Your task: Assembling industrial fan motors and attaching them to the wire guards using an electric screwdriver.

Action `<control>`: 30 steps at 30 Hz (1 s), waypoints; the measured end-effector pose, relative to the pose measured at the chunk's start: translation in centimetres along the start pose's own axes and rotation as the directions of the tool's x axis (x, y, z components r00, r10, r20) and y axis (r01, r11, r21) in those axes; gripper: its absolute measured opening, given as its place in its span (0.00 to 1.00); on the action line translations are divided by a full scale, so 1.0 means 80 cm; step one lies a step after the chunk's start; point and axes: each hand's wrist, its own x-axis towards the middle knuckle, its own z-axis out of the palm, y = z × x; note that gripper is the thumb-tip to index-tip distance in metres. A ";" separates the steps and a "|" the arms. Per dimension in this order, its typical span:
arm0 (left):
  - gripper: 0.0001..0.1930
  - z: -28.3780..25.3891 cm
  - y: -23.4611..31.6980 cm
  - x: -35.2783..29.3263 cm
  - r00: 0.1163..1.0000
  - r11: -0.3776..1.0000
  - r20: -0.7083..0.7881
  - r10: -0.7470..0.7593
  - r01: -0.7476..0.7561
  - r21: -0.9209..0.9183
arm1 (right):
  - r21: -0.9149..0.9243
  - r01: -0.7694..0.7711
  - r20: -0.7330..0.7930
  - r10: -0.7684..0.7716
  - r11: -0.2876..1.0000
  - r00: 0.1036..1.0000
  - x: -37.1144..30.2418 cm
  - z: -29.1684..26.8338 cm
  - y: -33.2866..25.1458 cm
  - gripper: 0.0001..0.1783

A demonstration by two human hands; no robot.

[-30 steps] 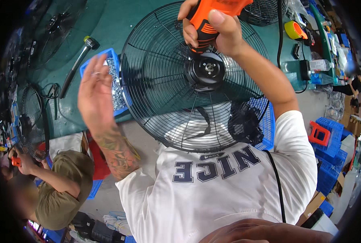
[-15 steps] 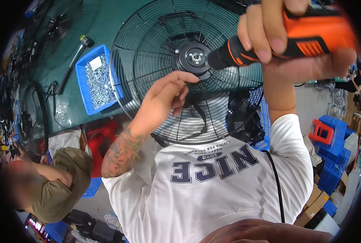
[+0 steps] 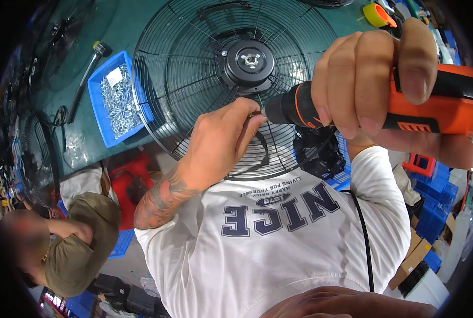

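My right hand (image 3: 371,87) is wrapped round an orange and black cordless drill (image 3: 432,108), whose nose points left. At the drill's tip, my left hand (image 3: 220,132) pinches thumb and forefinger together. Whatever lies between those fingertips is too small and covered to make out. Both hands are over the near part of a round black wire fan guard (image 3: 186,58). A round black motor (image 3: 248,63) sits at the guard's middle, just beyond my left fingertips, with small metal screws on its face. A black strap or cable (image 3: 263,151) hangs below my left hand.
On the green table (image 3: 125,26), left of the guard, stand a blue bin (image 3: 109,138) of loose screws and a mallet (image 3: 88,79). An orange and yellow tape roll (image 3: 379,16) lies at the far right. A co-worker in an olive shirt (image 3: 88,238) is at lower left.
The drill has come down and nearer, away from the motor's middle. My left forefinger, stretched out before, now meets the thumb at the drill's tip. The guard appears slightly shifted left and up.
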 end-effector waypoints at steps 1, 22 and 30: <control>0.09 0.000 -0.002 -0.001 1.000 1.000 -0.009 0.007 -0.007 -0.004 | 0.007 -0.005 0.001 0.005 1.000 1.000 0.002 0.002 0.003 0.41; 0.18 -0.049 -0.048 0.009 0.873 0.424 0.000 -0.487 0.236 -0.874 | -0.197 -0.216 -0.314 0.147 0.956 0.938 -0.006 0.017 0.062 0.48; 0.16 -0.057 -0.043 -0.002 0.867 0.484 0.040 -0.496 0.314 -0.817 | -0.276 -0.207 -0.204 0.153 0.939 0.967 -0.017 0.006 0.071 0.48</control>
